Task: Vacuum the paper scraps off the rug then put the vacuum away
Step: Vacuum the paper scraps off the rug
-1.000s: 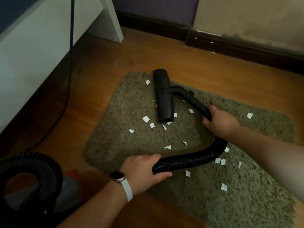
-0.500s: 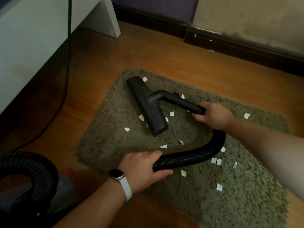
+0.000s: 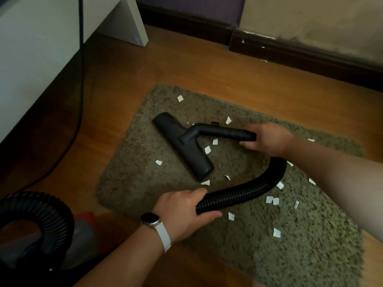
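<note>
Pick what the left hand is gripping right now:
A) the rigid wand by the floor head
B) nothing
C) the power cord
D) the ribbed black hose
D: the left hand curls round the ribbed hose, while the right hand holds the rigid wand leading to the floor head.

Wood floor: shaggy rug, vacuum canister, black cable.
</note>
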Tool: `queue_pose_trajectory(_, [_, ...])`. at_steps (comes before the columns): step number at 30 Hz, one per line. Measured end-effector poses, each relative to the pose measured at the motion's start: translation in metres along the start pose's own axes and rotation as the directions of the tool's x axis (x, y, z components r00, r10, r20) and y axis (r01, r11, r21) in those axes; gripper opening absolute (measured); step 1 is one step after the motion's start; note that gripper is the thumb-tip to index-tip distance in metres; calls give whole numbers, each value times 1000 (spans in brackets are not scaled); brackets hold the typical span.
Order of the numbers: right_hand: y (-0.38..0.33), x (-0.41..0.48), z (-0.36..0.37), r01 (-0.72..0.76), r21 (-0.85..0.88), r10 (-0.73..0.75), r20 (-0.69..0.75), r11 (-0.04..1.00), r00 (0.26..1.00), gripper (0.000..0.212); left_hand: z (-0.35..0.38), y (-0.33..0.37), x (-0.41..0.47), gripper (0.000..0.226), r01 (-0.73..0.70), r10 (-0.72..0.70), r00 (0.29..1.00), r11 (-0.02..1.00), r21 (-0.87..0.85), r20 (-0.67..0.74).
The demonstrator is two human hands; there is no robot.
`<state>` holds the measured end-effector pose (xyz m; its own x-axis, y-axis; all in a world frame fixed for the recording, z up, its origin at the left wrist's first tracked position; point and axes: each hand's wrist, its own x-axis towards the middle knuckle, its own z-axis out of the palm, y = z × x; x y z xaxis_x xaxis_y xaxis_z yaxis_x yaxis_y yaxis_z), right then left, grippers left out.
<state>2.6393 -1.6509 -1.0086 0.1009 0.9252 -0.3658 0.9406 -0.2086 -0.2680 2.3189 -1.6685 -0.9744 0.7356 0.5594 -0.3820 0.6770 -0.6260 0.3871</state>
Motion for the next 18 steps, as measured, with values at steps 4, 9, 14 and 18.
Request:
queue_pose_trajectory(4, [14, -12, 5, -82, 79, 86, -46, 994, 995, 26, 0, 3, 4, 56, -16, 17, 1000, 1000, 26, -16])
queue_pose_trajectory(9, [-1, -9, 3, -25, 66, 29, -67, 997, 997, 23, 2, 3, -1, 54, -37, 36, 999, 999, 31, 13])
queue_pose_trajectory(14, [-44, 9, 4, 187, -56, -188, -15, 981, 982, 24, 7, -9, -17, 55, -18, 17, 1000, 999, 35, 8])
queue_pose_trajectory(18, [-68, 18, 9, 280, -140, -280, 19, 950, 960, 23, 12, -15, -26, 53, -6, 6, 999, 1000, 0, 37])
